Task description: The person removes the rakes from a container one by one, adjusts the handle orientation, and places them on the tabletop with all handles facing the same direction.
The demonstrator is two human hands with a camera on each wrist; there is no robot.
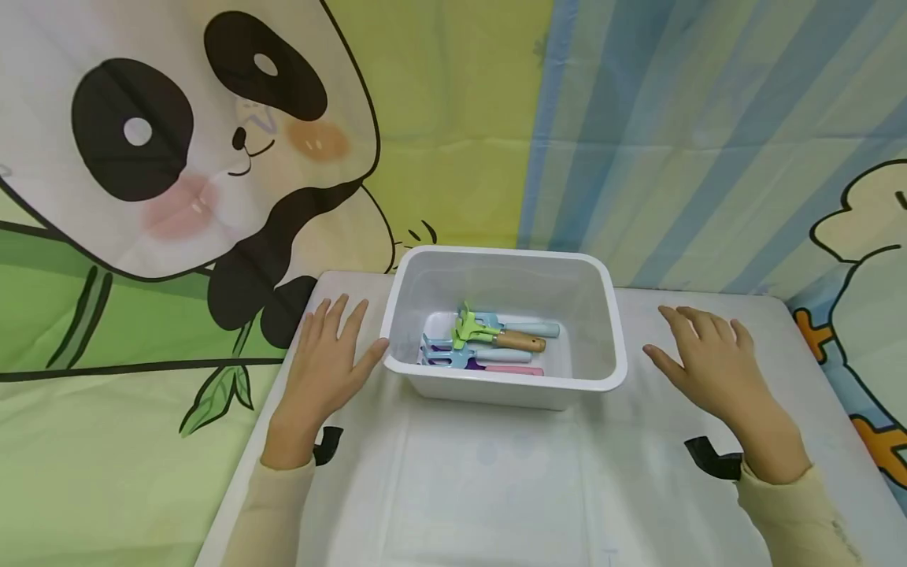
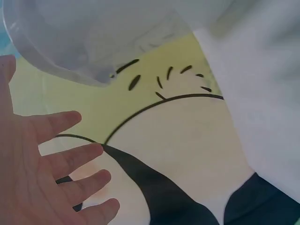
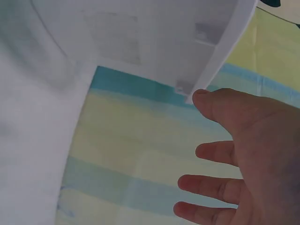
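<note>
Head view: the white bin (image 1: 595, 346) of small garden tools (image 1: 489, 342) sits mid-table (image 1: 496, 480), long axis running left-right, between both hands. Left hand (image 1: 326, 354) is nearer, thumb touching the rim; right hand (image 1: 708, 362) stands apart. Fingers spread flat, holding nothing.

Lighting: bright, even, diffuse; faint shadows under bin (image 1: 505, 331). Head view sharp, edges bowed by wide lens. Wrist views soft, hazy; near surfaces out of focus.
</note>
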